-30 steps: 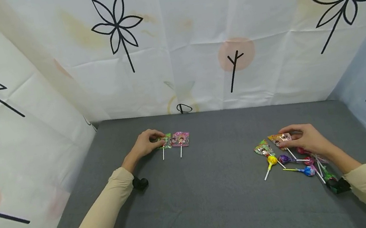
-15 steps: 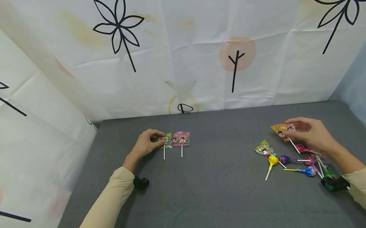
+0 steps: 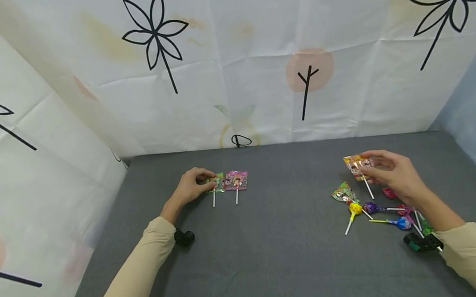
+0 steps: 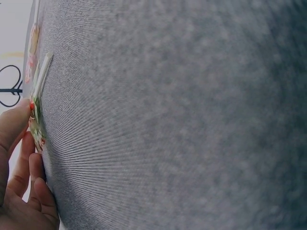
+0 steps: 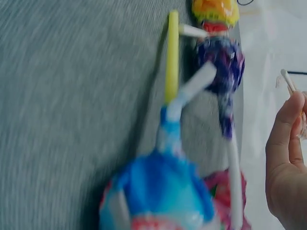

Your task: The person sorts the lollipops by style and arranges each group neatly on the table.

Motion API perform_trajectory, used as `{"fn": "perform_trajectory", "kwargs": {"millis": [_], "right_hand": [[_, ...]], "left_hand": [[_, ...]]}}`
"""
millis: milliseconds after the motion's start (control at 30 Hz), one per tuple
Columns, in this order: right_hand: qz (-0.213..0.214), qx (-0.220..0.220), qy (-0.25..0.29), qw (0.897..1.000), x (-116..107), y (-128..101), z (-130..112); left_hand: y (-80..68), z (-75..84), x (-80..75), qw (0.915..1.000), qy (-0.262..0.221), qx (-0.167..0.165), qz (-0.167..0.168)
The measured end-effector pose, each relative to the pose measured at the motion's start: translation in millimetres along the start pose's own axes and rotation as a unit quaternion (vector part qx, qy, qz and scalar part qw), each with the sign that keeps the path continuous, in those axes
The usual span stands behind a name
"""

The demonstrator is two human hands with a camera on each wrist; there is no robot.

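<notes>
Head view: left hand [image 3: 189, 188] rests on the grey surface [image 3: 258, 271], fingers pinching the edge of a green flat-wrapped lollipop [image 3: 216, 183], which lies flat just left of a pink flat-wrapped lollipop [image 3: 236, 181]; both have sticks pointing toward the person, so the two read as a neat row, the pinch likely squaring the green one against the pink one. Well to the right of that pink lollipop, right hand [image 3: 392, 174] holds an orange flat-wrapped lollipop [image 3: 356, 166] clear of the surface, fingers closed on its wrapper, stick hanging down. Below that hand sits a loose pile: green wrapper [image 3: 343, 194], yellow ball lollipop [image 3: 354, 209], purple one [image 3: 372, 207], blue one [image 3: 401, 222], sticks crossing, unsorted. No containers anywhere; everything lies directly on the surface. Left wrist view: fingertips [image 4: 14, 125] press the green wrapper [image 4: 36, 122] edge-on against the surface [image 4: 182, 115]; white stick [image 4: 42, 74] runs away from the hand. Right wrist view: blurred; blue lollipop [image 5: 158, 191] closest, its yellow stick [image 5: 171, 57] and the purple lollipop [image 5: 221, 57] beyond, right-hand fingers [image 5: 287, 158] at the frame edge with a stick tip [image 5: 288, 79] just above them; the grip itself is not visible here.
</notes>
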State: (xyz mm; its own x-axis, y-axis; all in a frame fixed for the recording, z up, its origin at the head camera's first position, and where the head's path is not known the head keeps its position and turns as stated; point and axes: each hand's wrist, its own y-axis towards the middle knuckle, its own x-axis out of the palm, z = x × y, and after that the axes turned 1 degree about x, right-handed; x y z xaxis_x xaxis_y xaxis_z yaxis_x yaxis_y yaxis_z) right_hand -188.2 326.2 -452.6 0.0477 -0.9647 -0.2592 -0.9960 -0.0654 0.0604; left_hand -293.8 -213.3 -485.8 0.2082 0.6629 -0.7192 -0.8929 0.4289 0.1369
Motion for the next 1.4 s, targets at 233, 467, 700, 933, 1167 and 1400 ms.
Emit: {"fn": "perform_trajectory", "kwargs": {"millis": [233,467,700,933,1167,1400], "right_hand": [[-0.010,-0.012,-0.001,1.000,13,0,-4],[-0.031,-0.021,0.054,0.998,27,1,-9],[-0.048,-0.023,0.083,0.995,44,2,-17],[-0.057,-0.028,0.063,0.996,62,5,-24],[-0.075,-0.024,0.071,0.994,78,12,-24],[-0.081,-0.012,0.098,0.992,98,20,-22]], "left_hand": [[0.4,-2.1,3.0,1.0000,-0.003,-0.001,-0.005],[-0.1,-1.0,1.8,1.0000,0.000,-0.008,-0.006],[-0.3,-1.8,1.1,0.9999,0.003,-0.013,-0.007],[1.0,-1.3,-0.5,0.9999,0.002,-0.014,-0.009],[1.3,-1.0,-0.5,0.9999,-0.001,-0.011,-0.009],[1.1,-0.8,-0.2,1.0000,-0.006,-0.003,-0.006]]}}
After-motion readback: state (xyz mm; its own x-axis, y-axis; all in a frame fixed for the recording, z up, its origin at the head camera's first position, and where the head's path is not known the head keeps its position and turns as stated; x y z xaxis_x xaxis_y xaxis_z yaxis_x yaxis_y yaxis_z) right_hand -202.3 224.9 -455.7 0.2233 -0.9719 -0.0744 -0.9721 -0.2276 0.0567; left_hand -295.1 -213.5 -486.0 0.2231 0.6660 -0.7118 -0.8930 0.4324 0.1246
